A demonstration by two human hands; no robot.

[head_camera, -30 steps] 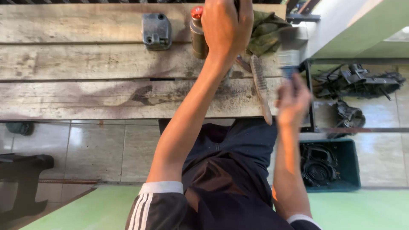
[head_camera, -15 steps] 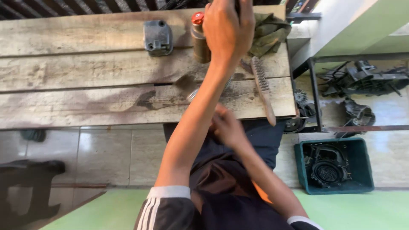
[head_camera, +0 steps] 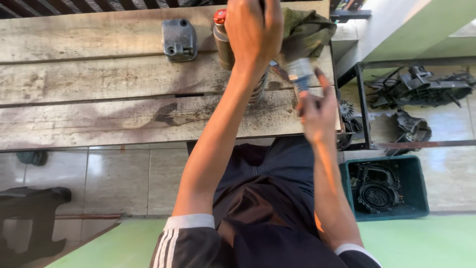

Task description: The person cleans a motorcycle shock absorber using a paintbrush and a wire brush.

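**Right hand up at bench edge**

Right hand (head_camera: 317,111) has risen from the lap to the wooden bench (head_camera: 99,119) edge, fingers loosely spread, touching a blurred grey object (head_camera: 299,72); grip unclear. Left hand (head_camera: 254,30) closed around something at the far edge, beside the red-capped spray can (head_camera: 221,37). Olive rag (head_camera: 307,30) right of it; grey metal cover (head_camera: 179,39) lies left.

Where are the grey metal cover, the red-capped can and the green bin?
Grey cover (head_camera: 179,39), head view: middle of its top face.
Can (head_camera: 222,42), head view: side of the body, below the red cap.
Green bin (head_camera: 415,184), head view: right-hand rim.
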